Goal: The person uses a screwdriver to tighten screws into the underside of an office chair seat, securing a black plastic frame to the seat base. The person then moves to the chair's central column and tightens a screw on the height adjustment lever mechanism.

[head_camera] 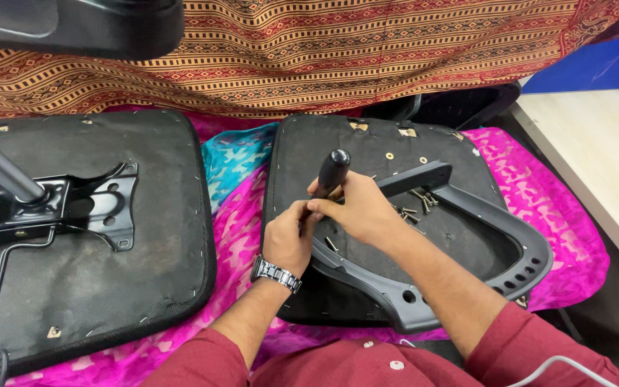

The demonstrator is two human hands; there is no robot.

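Head view is showing two bare hands meeting over an upturned black seat pad [374, 147] that is lying on a pink patterned cloth [553, 215]. The right hand [360, 209] is closing its grip around the black handle of a screwdriver [332, 172], which is standing nearly upright with its rounded end pointing up; the shaft and tip are hidden behind the fingers. The left hand [288, 236], wearing a metal wristwatch [276, 274], is sitting just beside the right one, its fingertips pinched together low at the tool – whether they are gripping a screw or only steadying the shaft cannot be told.

A grey curved armrest [496, 229] is lying across the seat pad, its flat bracket end reaching towards the hands and its loop bending round to the right. Loose screws [413, 204] are lying scattered on the pad just past the right hand, close to the bracket.

To the left, well apart, a second upturned seat [94, 301] is resting with a black metal plate [87, 208] and lever fixed to its underside. A light wooden table [603, 158] is showing at the right edge – and a striped brown cloth [367, 50] is hanging behind.
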